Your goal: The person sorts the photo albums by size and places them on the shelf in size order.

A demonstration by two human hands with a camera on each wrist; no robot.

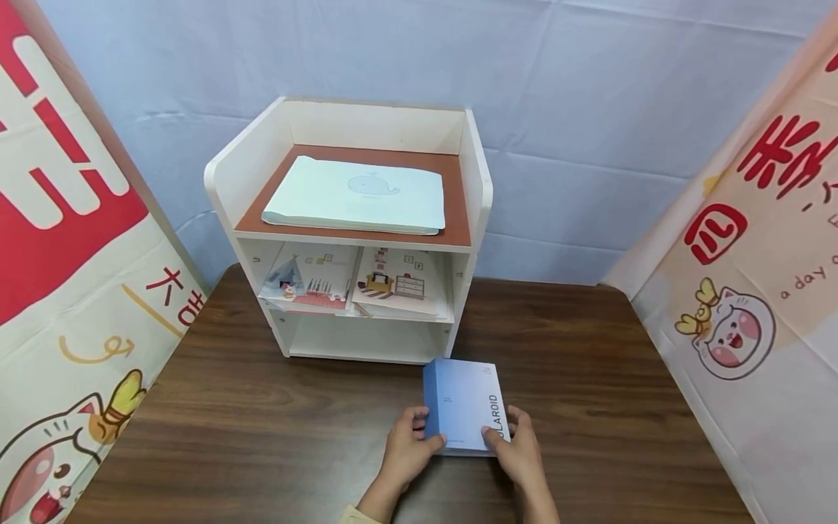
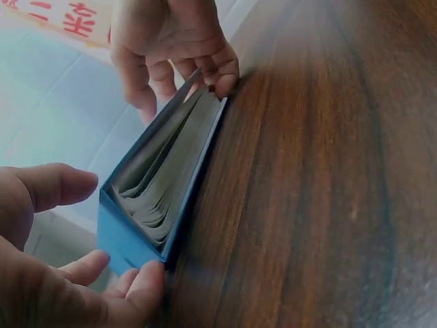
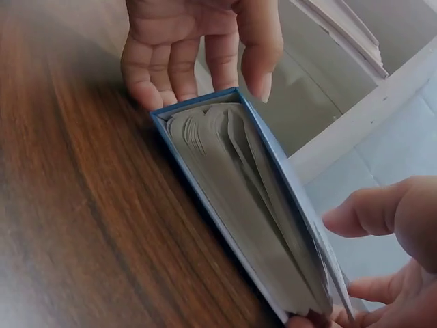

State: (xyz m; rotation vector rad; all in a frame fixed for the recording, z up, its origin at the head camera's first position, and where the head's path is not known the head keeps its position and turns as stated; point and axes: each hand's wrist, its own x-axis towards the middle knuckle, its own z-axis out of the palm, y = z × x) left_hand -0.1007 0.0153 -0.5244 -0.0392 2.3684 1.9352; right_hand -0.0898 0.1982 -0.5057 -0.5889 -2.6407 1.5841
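A blue photo album with dark lettering on its cover lies on the brown wooden table. My left hand holds it by the spine, fingertips low against the spine and thumb at the near corner. On the opposite side my right hand grips the fore-edge, its thumb over the cover and its fingers curled at the edge. The left wrist view shows the page stack from its end, with a narrow gap under the top cover. In the right wrist view, the pages bulge and fan slightly near the spine.
A white shelf unit stands behind the album. A pale book with a whale drawing lies on its brown top, and illustrated booklets fill the middle shelf. Printed cloths hang at both sides, a light blue cloth behind.
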